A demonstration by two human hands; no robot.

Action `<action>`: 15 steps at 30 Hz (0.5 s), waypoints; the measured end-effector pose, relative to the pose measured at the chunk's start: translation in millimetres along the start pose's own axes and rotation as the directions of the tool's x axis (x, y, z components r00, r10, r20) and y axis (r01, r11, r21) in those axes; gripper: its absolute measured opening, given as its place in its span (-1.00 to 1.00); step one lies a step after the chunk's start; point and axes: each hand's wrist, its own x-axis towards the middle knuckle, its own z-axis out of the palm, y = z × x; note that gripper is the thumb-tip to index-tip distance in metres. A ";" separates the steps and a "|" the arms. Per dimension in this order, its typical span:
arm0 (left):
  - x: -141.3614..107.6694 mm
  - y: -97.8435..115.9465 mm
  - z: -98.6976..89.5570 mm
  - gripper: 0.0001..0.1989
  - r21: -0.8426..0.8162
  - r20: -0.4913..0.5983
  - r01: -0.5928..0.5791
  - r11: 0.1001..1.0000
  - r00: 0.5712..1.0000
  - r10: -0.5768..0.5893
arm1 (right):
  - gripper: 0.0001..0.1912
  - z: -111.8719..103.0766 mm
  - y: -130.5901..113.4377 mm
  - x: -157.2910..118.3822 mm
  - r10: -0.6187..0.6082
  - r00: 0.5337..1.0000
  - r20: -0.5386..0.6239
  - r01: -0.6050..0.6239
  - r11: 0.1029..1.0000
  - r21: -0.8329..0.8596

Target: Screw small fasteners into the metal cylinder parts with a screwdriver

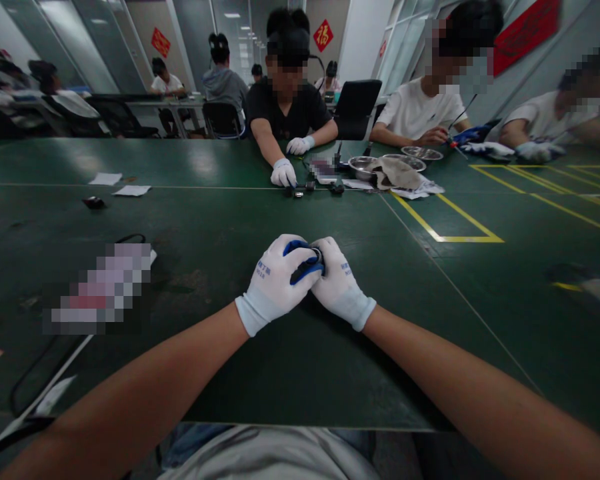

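My left hand (283,277), in a white glove with a blue-coated palm, curls its fingers around a small dark object (319,254) with a shiny rim. From the other side my right hand (337,277), gloved alike, closes on the same object. Both hands meet above the green tabletop (305,373), fairly near my body. Most of the object is covered by fingers, so its kind does not show.
A blurred-out device (105,283) with a cable lies at left, beyond it a small black item (95,203) and white papers (132,191). Across the table a co-worker's gloved hand (283,173) touches small black parts (300,190). Metal bowls (363,167) and a cloth (399,173) stand right of them.
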 end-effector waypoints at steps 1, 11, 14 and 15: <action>-0.1 0.0 -0.3 -0.81 0.002 0.002 -0.001 1.000 1.000 0.001 | -0.91 -0.5 0.2 0.3 0.000 1.000 0.002 0.000 1.000 0.005; -0.3 -0.5 -0.8 -0.79 -0.020 -0.002 -0.003 1.000 1.000 0.003 | -0.89 -3.4 -1.6 1.2 -0.003 0.998 0.064 0.001 1.000 0.029; -0.4 0.7 -1.8 -0.78 -0.033 0.008 -0.007 0.999 1.000 0.007 | -0.88 -4.5 -2.1 1.0 0.010 0.996 0.092 -0.013 0.999 0.039; -0.4 1.0 -2.1 -0.77 -0.037 0.012 -0.006 0.999 1.000 0.007 | -0.88 -5.0 -2.4 1.0 0.016 0.995 0.100 -0.021 0.999 0.043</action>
